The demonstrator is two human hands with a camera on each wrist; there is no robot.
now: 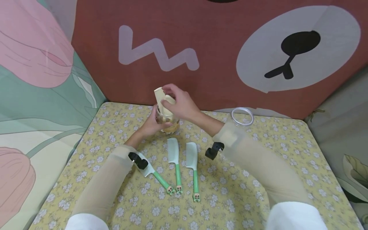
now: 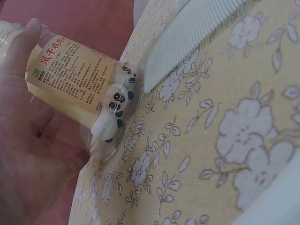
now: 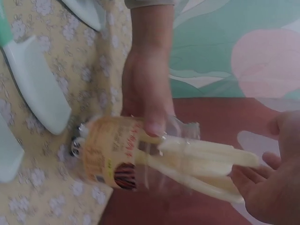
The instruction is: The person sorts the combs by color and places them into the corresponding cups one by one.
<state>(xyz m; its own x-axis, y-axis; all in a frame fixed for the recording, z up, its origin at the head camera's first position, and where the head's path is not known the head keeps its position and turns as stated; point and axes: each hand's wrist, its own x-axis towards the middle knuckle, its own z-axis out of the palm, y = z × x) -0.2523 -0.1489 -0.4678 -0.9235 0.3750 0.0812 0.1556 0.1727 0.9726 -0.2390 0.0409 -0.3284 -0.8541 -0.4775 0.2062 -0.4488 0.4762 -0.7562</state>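
My left hand (image 1: 152, 124) grips a clear jar (image 1: 170, 129) near the back edge of the table, thumb across its front. The jar has an orange label (image 2: 70, 70) with printed characters, and small panda figures (image 2: 117, 101) show at its base. Long cream-coloured pieces (image 3: 201, 157) stick up out of the jar's mouth; their kind is not clear. With thumb and fingers, my right hand (image 1: 182, 103) pinches one of these pieces at its upper end. The pieces' lower ends are inside the jar, partly hidden by the label.
Three pale combs with green handles lie in front of the jar: a left comb (image 1: 161, 179), partly under my left wrist, a middle comb (image 1: 173, 150) and a right comb (image 1: 191, 156). A round clear lid (image 1: 242, 124) lies at the back right. Behind the table (image 1: 230, 204) hangs a brown curtain (image 1: 218, 83).
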